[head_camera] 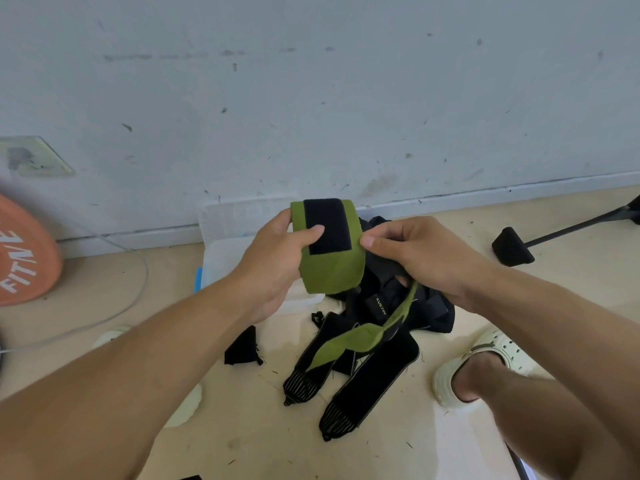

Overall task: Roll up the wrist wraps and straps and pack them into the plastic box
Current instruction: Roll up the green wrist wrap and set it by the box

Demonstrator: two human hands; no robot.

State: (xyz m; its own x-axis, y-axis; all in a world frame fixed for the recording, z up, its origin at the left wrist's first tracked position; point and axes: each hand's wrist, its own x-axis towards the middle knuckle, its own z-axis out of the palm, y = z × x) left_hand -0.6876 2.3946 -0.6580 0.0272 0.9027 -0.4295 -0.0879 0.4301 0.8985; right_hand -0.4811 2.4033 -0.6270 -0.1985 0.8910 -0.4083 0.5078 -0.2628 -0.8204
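Head view — one green wrap [330,268] with a black fastener patch, held above the floor [242,427]. Left hand [277,261] grips its rolled end; right hand [419,254] pinches the edge. Two black wraps [367,386] lie below; plastic box [225,258] behind.

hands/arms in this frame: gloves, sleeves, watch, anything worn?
Nothing worn. The left hand and right hand are bare: no gloves, rings or tape. Both forearms are uncovered right to the frame's edge, with no sleeve cuff, watch or wristband showing. Nails are short and unpainted. The only clothing in view is a pale perforated clog on one foot.
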